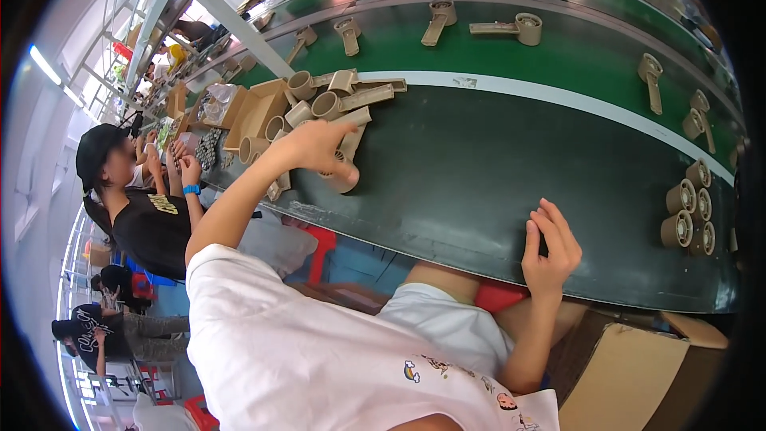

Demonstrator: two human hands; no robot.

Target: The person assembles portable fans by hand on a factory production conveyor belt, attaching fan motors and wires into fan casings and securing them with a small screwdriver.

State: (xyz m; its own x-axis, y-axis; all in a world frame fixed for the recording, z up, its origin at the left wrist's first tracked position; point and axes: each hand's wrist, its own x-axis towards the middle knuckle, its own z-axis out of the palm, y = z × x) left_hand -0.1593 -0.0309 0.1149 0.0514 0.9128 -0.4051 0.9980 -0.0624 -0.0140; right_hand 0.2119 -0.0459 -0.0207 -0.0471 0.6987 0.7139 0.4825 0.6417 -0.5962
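Nearest, beside the worktop's near edge, stands a brown cardboard box [630, 375]. The right hand [552, 254] hovers by the edge of the dark, smooth worktop [479, 168], fingers half curled, thumb apart, holding nothing visible. Farther left, the left hand [311, 146] arches over a tan plastic part with a round head and flat handle [344, 184], thumb and fingers spread around it; whether they grip it cannot be told. Just beyond lie heaped tan cup-headed pieces [325, 104]. Tan cylinders [677, 230] cluster at far right. Past a white strip [542, 92], a green conveyor belt [383, 49] carries similar parts.
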